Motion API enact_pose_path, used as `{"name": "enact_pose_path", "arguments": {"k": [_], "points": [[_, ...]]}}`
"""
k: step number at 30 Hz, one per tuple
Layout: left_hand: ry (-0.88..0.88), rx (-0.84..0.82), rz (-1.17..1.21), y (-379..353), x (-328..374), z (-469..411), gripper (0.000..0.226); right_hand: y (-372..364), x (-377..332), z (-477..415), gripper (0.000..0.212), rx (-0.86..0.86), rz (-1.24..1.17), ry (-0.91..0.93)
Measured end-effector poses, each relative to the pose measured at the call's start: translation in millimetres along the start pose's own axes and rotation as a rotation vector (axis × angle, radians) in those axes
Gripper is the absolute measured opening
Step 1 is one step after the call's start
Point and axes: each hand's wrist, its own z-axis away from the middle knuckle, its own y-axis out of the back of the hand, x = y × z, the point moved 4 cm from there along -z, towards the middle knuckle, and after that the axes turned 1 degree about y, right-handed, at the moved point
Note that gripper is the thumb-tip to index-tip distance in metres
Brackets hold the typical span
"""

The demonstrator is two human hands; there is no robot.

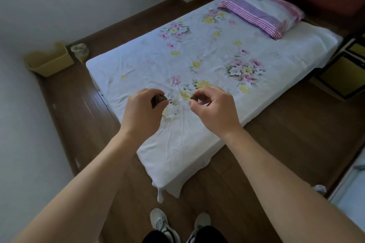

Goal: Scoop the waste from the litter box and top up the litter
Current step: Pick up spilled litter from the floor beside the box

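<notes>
Both my hands hover over the near end of a bed with a white flowered sheet [207,55]. My left hand [143,110] grips a dark brown lump [158,99] in its curled fingers. My right hand [214,107] pinches a smaller brown lump [194,97] between thumb and fingertips. A yellow plastic box [50,61] stands on the wooden floor in the far left corner by the wall, with a small tan bag [80,51] beside it. What the box holds is hidden from here.
A purple striped pillow [260,12] lies at the bed's head against a dark red headboard. Yellow-fronted cabinets [343,77] stand to the right of the bed. White walls close in on the left. My shoes [177,225] are on the wood floor at the bed's foot.
</notes>
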Motion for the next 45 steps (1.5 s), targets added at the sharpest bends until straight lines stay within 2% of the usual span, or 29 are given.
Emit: {"name": "enact_pose_path", "arguments": {"k": [18, 26, 34, 40, 45], "points": [[-0.034, -0.048, 0.03, -42.9, 40.1, 7.2, 0.015, 50.2, 32.4, 13.1, 0.003, 0.039, 0.048, -0.024], [-0.124, -0.154, 0.062, -81.5, 74.1, 8.0, 0.014, 97.5, 60.1, 42.2, 0.004, 0.161, 0.143, -0.118], [-0.184, -0.187, 0.045, -161.4, 155.9, 35.5, 0.014, 186.3, 130.0, 74.4, 0.004, 0.176, 0.16, -0.163], [-0.151, -0.217, 0.109, -249.6, 239.9, 66.8, 0.016, 291.7, 215.1, 101.6, 0.008, 0.163, 0.204, -0.228], [-0.11, -0.273, 0.156, -307.4, 286.1, 82.2, 0.013, 346.1, 266.1, 110.4, 0.007, 0.152, 0.227, -0.298]]}}
